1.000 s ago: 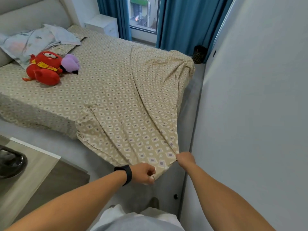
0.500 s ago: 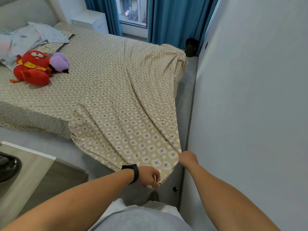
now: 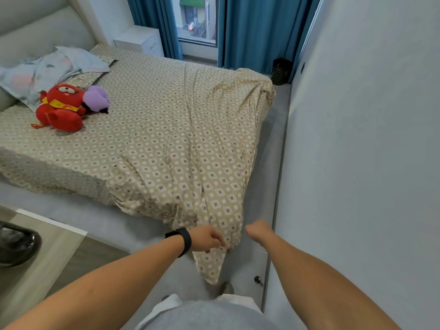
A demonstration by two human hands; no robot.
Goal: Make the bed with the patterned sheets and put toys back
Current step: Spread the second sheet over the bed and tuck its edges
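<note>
At the foot corner of the bed, the patterned sheet now hangs slack: a moment ago both hands stretched its edge taut between them, and now the corner droops in a loose tail toward the floor. The left hand, with a black band on its wrist, has its fingers curled against the gathered cloth and appears to pinch it, while the right hand has let go and sits just beside the fabric, loosely fisted with nothing in it. The sheet covers most of the mattress, but it is wrinkled in long folds running toward the near corner and bunched in a heap at the far corner near the blue curtains. I judge the pulling step to be over for this corner, with tucking or smoothing next; the far heap will need attention. The red plush toy and the purple plush toy lie touching each other on the sheet near the head of the bed, beside a crumpled pale floral cloth, so their return looks not yet finished.
</note>
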